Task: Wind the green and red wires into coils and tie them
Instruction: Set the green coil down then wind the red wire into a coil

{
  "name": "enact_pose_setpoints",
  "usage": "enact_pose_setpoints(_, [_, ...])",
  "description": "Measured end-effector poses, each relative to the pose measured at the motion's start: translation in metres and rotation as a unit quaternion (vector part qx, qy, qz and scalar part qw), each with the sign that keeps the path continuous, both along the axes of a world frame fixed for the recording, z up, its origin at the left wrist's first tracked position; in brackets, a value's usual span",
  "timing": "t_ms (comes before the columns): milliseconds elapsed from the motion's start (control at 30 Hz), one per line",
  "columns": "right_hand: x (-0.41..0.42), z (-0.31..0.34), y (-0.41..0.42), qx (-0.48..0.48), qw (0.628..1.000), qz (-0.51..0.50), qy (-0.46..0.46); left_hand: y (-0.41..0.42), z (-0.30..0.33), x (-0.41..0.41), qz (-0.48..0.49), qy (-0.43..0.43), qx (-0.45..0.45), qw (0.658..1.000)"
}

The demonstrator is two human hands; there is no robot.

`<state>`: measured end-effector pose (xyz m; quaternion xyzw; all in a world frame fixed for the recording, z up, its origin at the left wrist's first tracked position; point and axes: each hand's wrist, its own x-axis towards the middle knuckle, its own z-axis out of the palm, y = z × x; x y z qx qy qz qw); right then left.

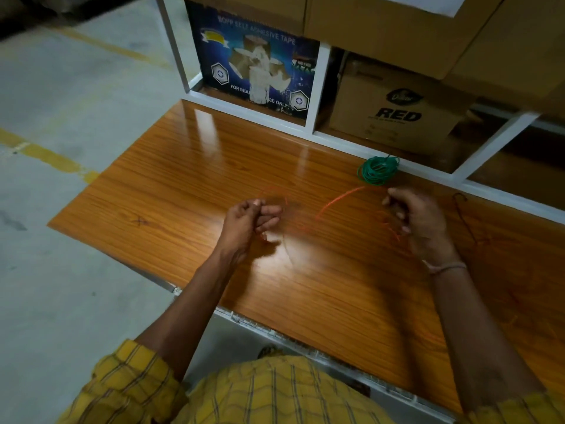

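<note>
We see both hands raised over a glossy wood-grain worktop (183, 166). The left hand (247, 223) has its fingers curled, the thumb and forefinger pinching one part of the red wire (339, 198), which makes a faint, blurred loop just beyond the fingertips. The right hand (415, 218) is also curled, fingers closed round another part of the same red wire; thin red strands trail beneath its palm. Between the two hands the wire arcs in a bright orange-red curve above the worktop. How many turns the loops hold we cannot tell, since the wire is blurred.

The green wire (378, 171) lies already wound into a small coil at the far edge of the worktop, just beyond the right hand and apart from it, close against the white shelf frame (318, 87). A thin band (449, 267) circles the right wrist. Behind the worktop, the shelf holds a blue adhesive tape box (256, 71) and a brown carton marked RED (397, 111). Yellow checked sleeves (128, 381) show at the bottom.
</note>
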<state>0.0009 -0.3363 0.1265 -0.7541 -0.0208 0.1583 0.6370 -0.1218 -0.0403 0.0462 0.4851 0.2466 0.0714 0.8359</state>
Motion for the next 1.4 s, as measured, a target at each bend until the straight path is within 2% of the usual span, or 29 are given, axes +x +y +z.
enact_pose_setpoints(100, [-0.004, -0.008, -0.013, -0.217, 0.972, 0.085, 0.014, 0.006, 0.008, -0.008, -0.031, 0.015, 0.028, 0.999])
enact_pose_setpoints(167, [-0.007, -0.010, -0.008, -0.349, 0.917, 0.190, 0.003, 0.003, 0.014, -0.011, -0.082, 0.012, 0.037, 0.996])
enact_pose_setpoints(267, [-0.012, -0.013, 0.008, -0.475, 0.828, 0.299, -0.011, -0.006, 0.023, -0.008, -0.142, 0.004, 0.045, 0.989])
enact_pose_setpoints(300, [-0.016, -0.012, 0.015, -0.498, 0.811, 0.308, -0.022, -0.009, 0.025, -0.007, -0.159, 0.002, 0.047, 0.986])
enact_pose_setpoints(333, [-0.019, -0.013, 0.021, -0.501, 0.811, 0.298, -0.046, -0.013, 0.028, -0.006, -0.176, -0.001, 0.049, 0.983])
enact_pose_setpoints(367, [-0.022, -0.015, 0.028, -0.467, 0.838, 0.272, -0.080, -0.016, 0.031, -0.006, -0.192, -0.004, 0.051, 0.980])
enact_pose_setpoints(433, [-0.031, -0.016, 0.045, -0.298, 0.928, 0.202, -0.094, -0.022, 0.037, -0.004, -0.220, -0.011, 0.058, 0.974])
enact_pose_setpoints(467, [-0.037, -0.014, 0.054, -0.211, 0.959, 0.178, -0.060, -0.024, 0.038, -0.004, -0.232, -0.015, 0.063, 0.971])
enact_pose_setpoints(500, [-0.042, -0.016, 0.062, -0.141, 0.974, 0.177, -0.017, -0.026, 0.041, -0.003, -0.241, -0.020, 0.065, 0.968])
enact_pose_setpoints(567, [-0.052, -0.033, 0.071, -0.065, 0.974, 0.211, 0.040, -0.028, 0.047, -0.003, -0.251, -0.030, 0.063, 0.966])
enact_pose_setpoints(633, [-0.056, -0.044, 0.072, -0.026, 0.971, 0.225, 0.069, -0.028, 0.053, -0.004, -0.259, -0.034, 0.063, 0.963])
enact_pose_setpoints(733, [-0.052, -0.045, 0.067, 0.053, 0.978, 0.165, 0.116, -0.023, 0.061, -0.010, -0.298, -0.038, 0.064, 0.952])
enact_pose_setpoints(833, [-0.046, -0.034, 0.064, 0.111, 0.979, 0.102, 0.135, -0.020, 0.066, -0.020, -0.335, -0.092, 0.065, 0.936])
enact_pose_setpoints(933, [-0.044, -0.031, 0.065, 0.081, 0.985, 0.083, 0.127, -0.018, 0.067, -0.023, -0.329, -0.146, 0.040, 0.932])
enact_pose_setpoints(1000, [-0.049, -0.032, 0.068, 0.052, 0.986, 0.096, 0.122, -0.017, 0.067, -0.023, -0.313, -0.162, -0.022, 0.936])
enact_pose_setpoints(1067, [-0.055, -0.035, 0.073, 0.027, 0.986, 0.120, 0.117, -0.020, 0.070, -0.020, -0.300, -0.184, -0.089, 0.932])
enact_pose_setpoints(1133, [-0.062, -0.035, 0.077, -0.018, 0.979, 0.170, 0.107, -0.024, 0.072, -0.015, -0.289, -0.201, -0.119, 0.928])
enact_pose_setpoints(1233, [-0.075, -0.035, 0.080, -0.087, 0.949, 0.290, 0.089, -0.025, 0.070, -0.005, -0.255, -0.193, -0.130, 0.939])
enact_pose_setpoints(1300, [-0.085, -0.035, 0.081, -0.091, 0.925, 0.357, 0.092, -0.025, 0.066, 0.002, -0.210, -0.172, -0.156, 0.950])
enact_pose_setpoints(1400, [-0.094, -0.037, 0.079, -0.089, 0.910, 0.390, 0.110, -0.026, 0.064, 0.010, -0.118, -0.127, -0.142, 0.974])
